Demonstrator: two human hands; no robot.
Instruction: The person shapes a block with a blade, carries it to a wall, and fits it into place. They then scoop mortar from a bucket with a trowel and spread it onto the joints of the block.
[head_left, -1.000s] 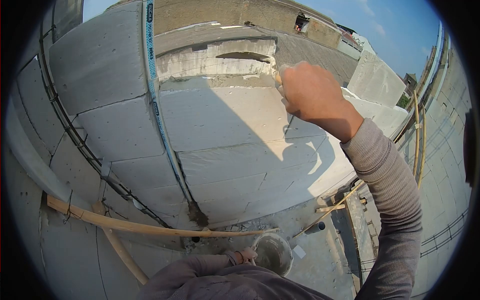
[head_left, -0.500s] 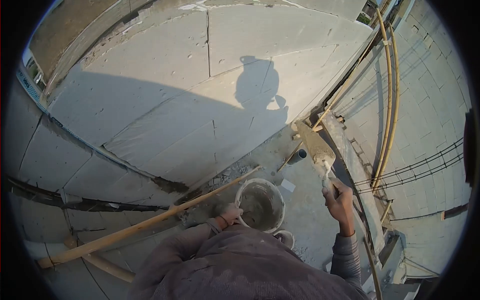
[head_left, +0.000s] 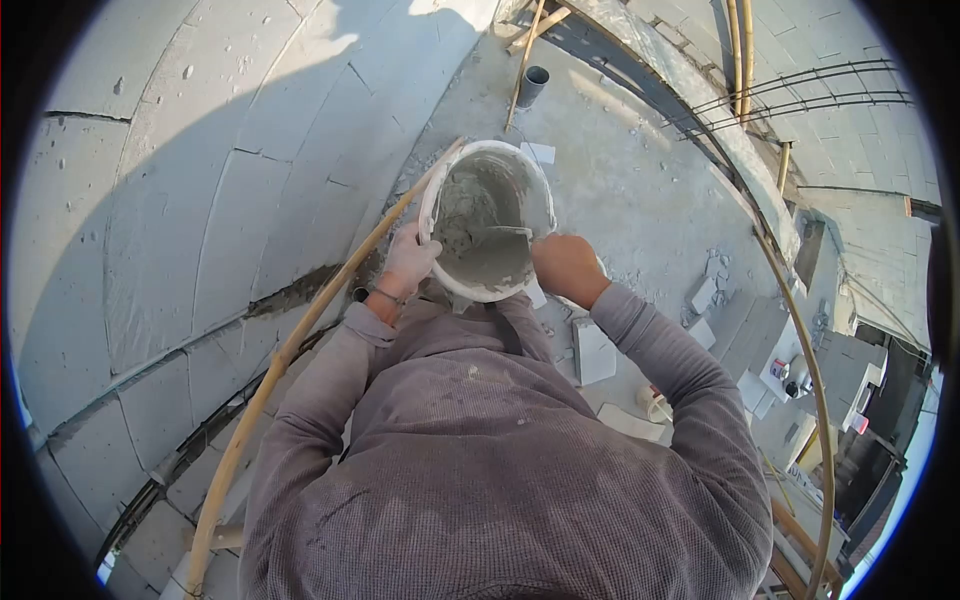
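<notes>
A pale bucket stands just in front of my body, its opening facing up at me. Wet grey mortar lies inside it, with more smeared around the inner wall. My left hand is closed on the bucket's left rim, thumb over the edge. At the right rim, my right hand wraps round the handle of a trowel. The trowel reaches into the bucket, and its blade is partly lost against the mortar.
A long bamboo pole slants past my left arm beside the block wall. Ahead, a dark pipe stands up from the floor. Cut blocks and rubble lie at right, near thin steel bars.
My right hand has brought the trowel from out at the right down into the bucket. My view has swung down and right; my left hand still grips the rim.
</notes>
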